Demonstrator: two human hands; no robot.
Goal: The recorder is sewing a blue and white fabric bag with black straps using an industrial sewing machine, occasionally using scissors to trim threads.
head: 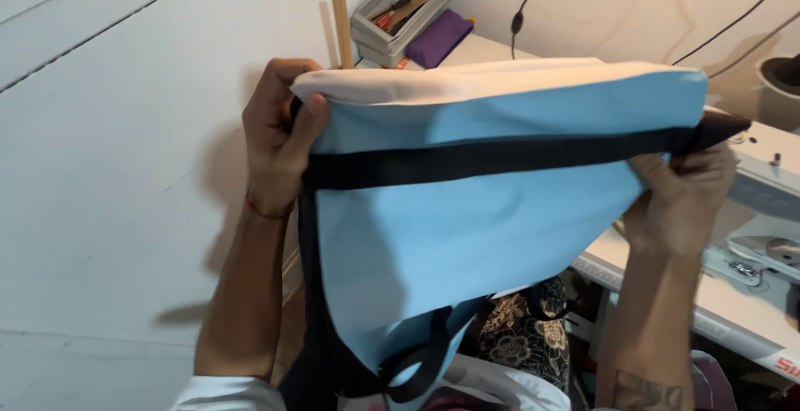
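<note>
The left hand (279, 132) is closed around the upper left corner of a light blue fabric bag (467, 228), thumb pressed on the front, fingers curled behind the pale cream top edge (450, 82). The right hand (679, 194) grips the bag's right edge, fingers folded tight over the end of a black webbing strap (500, 159) that runs straight across the bag from one hand to the other. The bag is held up in the air in front of the person, stretched between both hands, its lower part hanging down towards the lap. A second run of black strap drops from the left hand down the bag's left side and loops at the bottom.

Behind the bag's top edge, a grey tray (400, 7) stands on the white bench (492, 48); it holds small tools, among them one with a red handle. A purple cloth (440, 37) lies just beside the tray, and an upright wooden stick (342, 27) rises to the tray's left. To the right of the bag sits a white sewing machine (758, 211). Black cables (521, 11) hang on the pale wall behind the bag.
</note>
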